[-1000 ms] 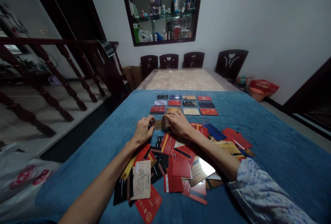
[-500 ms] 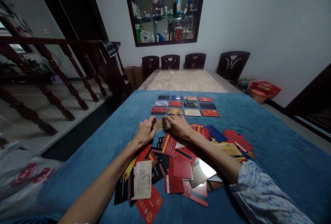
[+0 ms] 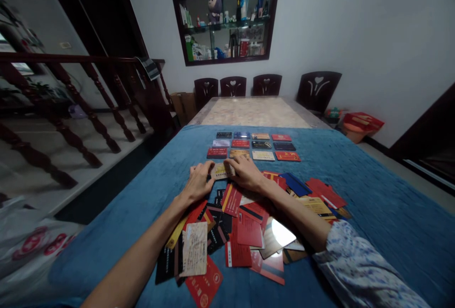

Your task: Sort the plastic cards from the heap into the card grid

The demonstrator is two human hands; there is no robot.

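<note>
A beige card lies on the blue cloth, pinched between both hands. My left hand grips its left end with curled fingers. My right hand presses its right end with fingers together. Just beyond the card, several cards are laid in a neat grid of three rows. A loose heap of red, black and gold cards lies under and around my forearms.
The bare marble tabletop extends past the cloth, with several dark chairs behind it. A wooden stair railing runs along the left. A wall cabinet holds bottles and a plush toy. A white plastic bag sits lower left.
Both hands stay on the beige card at nearly the same spot. The view shifted slightly; nothing was let go or picked up.
</note>
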